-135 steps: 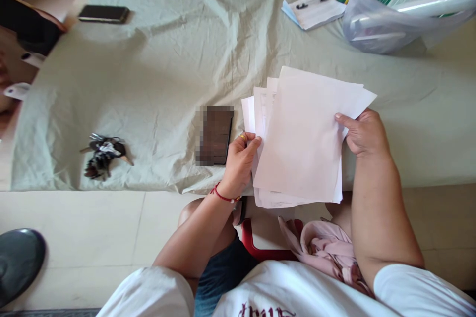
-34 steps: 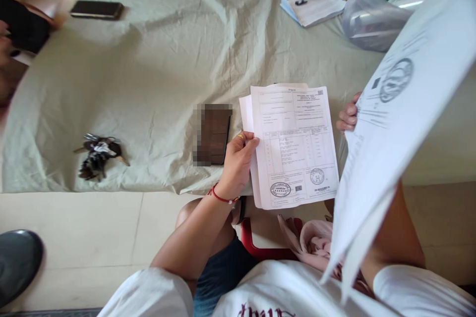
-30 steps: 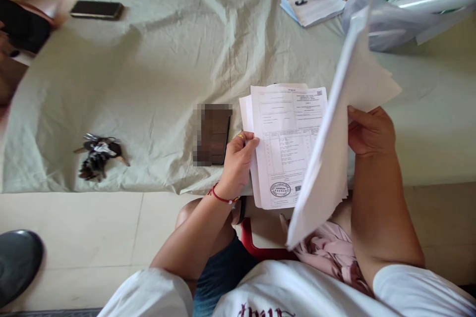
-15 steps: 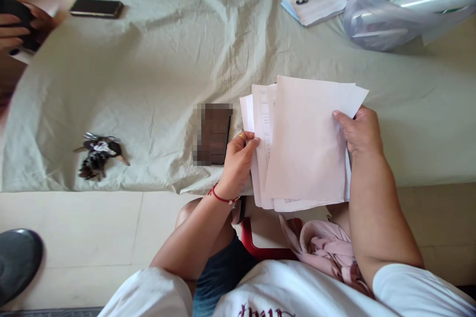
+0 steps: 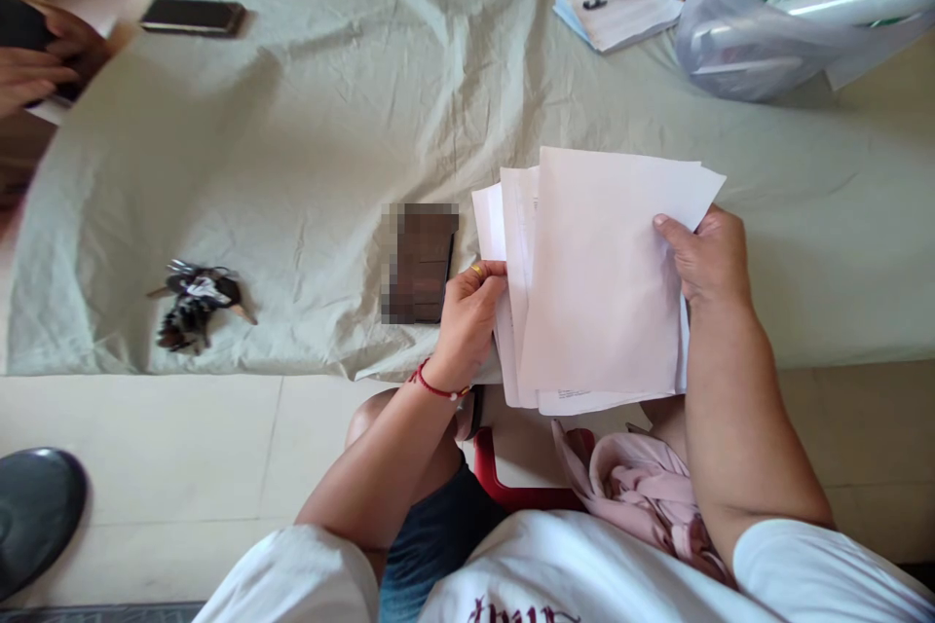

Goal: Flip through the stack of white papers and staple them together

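Note:
A fanned stack of white paper sheets (image 5: 603, 273) is held up between my two hands over the table's near edge. My right hand (image 5: 708, 248) grips the stack at its right side, thumb on the blank top sheet and fingers hidden behind. At the left edge my left hand (image 5: 471, 311), with a ring and a red bracelet, pinches the sheets between thumb and forefinger. Some print shows along the lower edge of a sheet underneath. Just left of my left hand lies a dark phone-like object (image 5: 424, 263), partly blurred out.
A bunch of keys (image 5: 197, 302) and a phone (image 5: 194, 17) lie on the cloth-covered table (image 5: 328, 117). At the upper right are a notepad with a pen (image 5: 620, 15) and a translucent bag (image 5: 752, 58) with a bottle inside. Another person's hands (image 5: 44, 58) hold something dark at the left.
The sheets at the left side of the stack have shifted slightly, covering print that showed between them. My left thumb has drawn back a little. My right hand keeps its grip.

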